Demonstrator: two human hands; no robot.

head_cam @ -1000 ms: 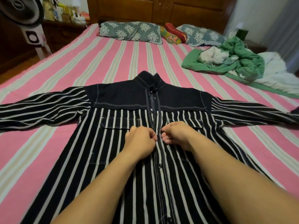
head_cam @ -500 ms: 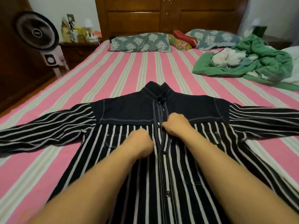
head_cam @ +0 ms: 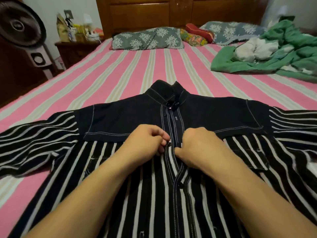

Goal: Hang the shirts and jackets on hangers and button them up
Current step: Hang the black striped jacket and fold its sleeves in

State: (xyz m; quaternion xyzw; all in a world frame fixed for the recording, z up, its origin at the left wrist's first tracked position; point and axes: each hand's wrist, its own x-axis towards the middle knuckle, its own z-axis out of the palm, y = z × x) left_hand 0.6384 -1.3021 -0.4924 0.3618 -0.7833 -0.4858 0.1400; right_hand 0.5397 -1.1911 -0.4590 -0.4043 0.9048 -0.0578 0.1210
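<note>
Left hand (head_cam: 145,143) pinching the button (head_cam: 169,144) side of the placket; right hand (head_cam: 197,148) pinching the buttonhole edge just beside it; black-and-white striped shirt (head_cam: 171,194) flat on the striped bed (head_cam: 137,69), sleeves spread. Advisable: hold both edges taut, tilt button through hole; upper button (head_cam: 165,115) apparently open; hanger not discernible.

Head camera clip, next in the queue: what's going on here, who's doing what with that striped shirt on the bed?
A person is buttoning a dark striped shirt laid flat, front up, on a bed with pink striped bedding. The left hand and right hand meet at the front strip, each pinching an edge around a button at chest height. A button lower down looks fastened, while the one above near the collar is open. A green heap of clothes lies at the far right.
</note>
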